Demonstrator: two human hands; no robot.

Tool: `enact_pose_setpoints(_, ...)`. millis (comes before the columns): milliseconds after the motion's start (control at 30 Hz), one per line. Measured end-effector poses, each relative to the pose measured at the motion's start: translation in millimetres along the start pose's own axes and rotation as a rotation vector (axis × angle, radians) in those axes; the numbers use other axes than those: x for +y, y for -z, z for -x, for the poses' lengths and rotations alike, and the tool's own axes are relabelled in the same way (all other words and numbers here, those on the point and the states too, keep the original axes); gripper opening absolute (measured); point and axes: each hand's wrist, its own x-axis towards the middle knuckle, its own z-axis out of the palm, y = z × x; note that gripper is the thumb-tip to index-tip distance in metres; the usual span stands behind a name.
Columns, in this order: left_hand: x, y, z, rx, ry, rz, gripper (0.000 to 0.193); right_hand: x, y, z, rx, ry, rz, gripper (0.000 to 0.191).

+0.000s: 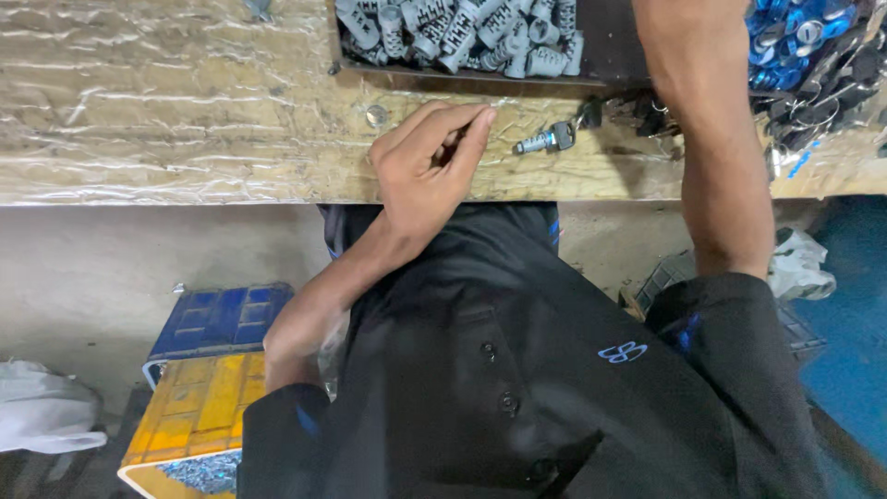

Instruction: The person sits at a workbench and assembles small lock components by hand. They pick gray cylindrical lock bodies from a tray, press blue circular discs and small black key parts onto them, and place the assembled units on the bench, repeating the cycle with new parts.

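Small metal cylinder part (545,140) lying on the plastic-wrapped workbench (185,120), at 3 o'clock from the left hand (430,166), whose fingers are curled together; right hand out of frame, grey parts tray (462,37) at 12 o'clock.

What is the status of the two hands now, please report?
Left hand curled on the bench edge, contents hidden. Right hand out of frame, forearm reaching up. Small lock cylinder lying loose between them. Tray of grey parts behind.
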Motion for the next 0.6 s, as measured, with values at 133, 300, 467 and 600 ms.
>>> enact_pose_setpoints(133,-2,0,0,-0.017,-0.001,-0.031,0.007,2,8,-3,-0.002,0.004,-0.041,0.005)
enact_pose_setpoints(300,-1,1,-3,-0.043,0.005,-0.012,0.005,3,14,-7,0.004,-0.026,-0.137,0.004)
enact_pose_setpoints(467,-1,3,0,-0.015,-0.010,-0.026,0.003,7,14,-10,0.011,-0.048,-0.225,0.003)
enact_pose_setpoints(600,-3,6,2,-0.044,0.040,0.043,0.002,5,22,-15,0.006,-0.074,-0.320,0.003)
